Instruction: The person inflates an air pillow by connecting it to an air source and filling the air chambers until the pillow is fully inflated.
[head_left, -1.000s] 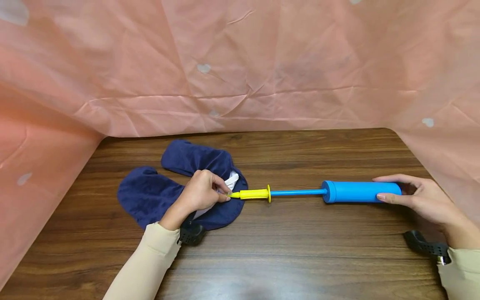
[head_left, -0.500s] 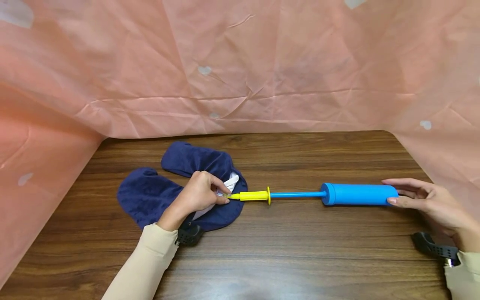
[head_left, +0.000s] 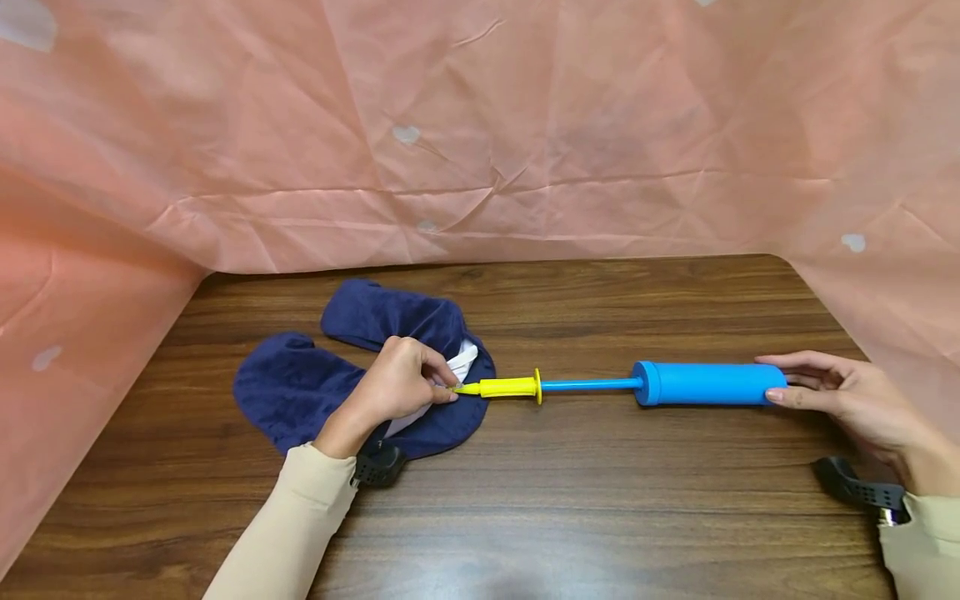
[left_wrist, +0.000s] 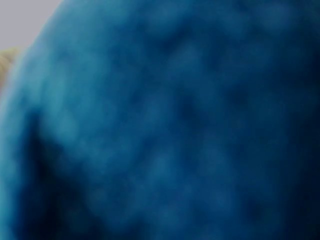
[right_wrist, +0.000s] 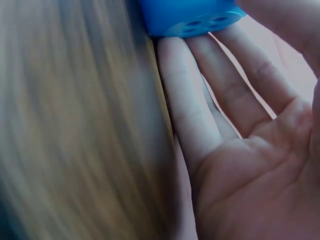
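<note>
Head view: left hand (head_left: 397, 385) pinches the yellow plastic nozzle (head_left: 501, 387) at the plush navy pillow (head_left: 300, 387); right hand (head_left: 847, 396), relaxed, touches the smooth blue cylinder (head_left: 705, 383).

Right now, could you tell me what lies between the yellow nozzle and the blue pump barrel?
In the head view, only the thin blue rod spans from the yellow nozzle to the blue pump barrel, over the wooden table.

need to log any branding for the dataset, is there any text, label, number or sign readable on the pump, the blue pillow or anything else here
None: no word, number or sign can be read in any view.
Blue pump barrel: plain, no print shows.
Yellow nozzle piece: plain.
Navy pillow: plain; the white tab by the left hand shows no legible print.
Pink sheet: only pale blotches, no writing.
Both wrist views are too blurred to show lettering.
</note>
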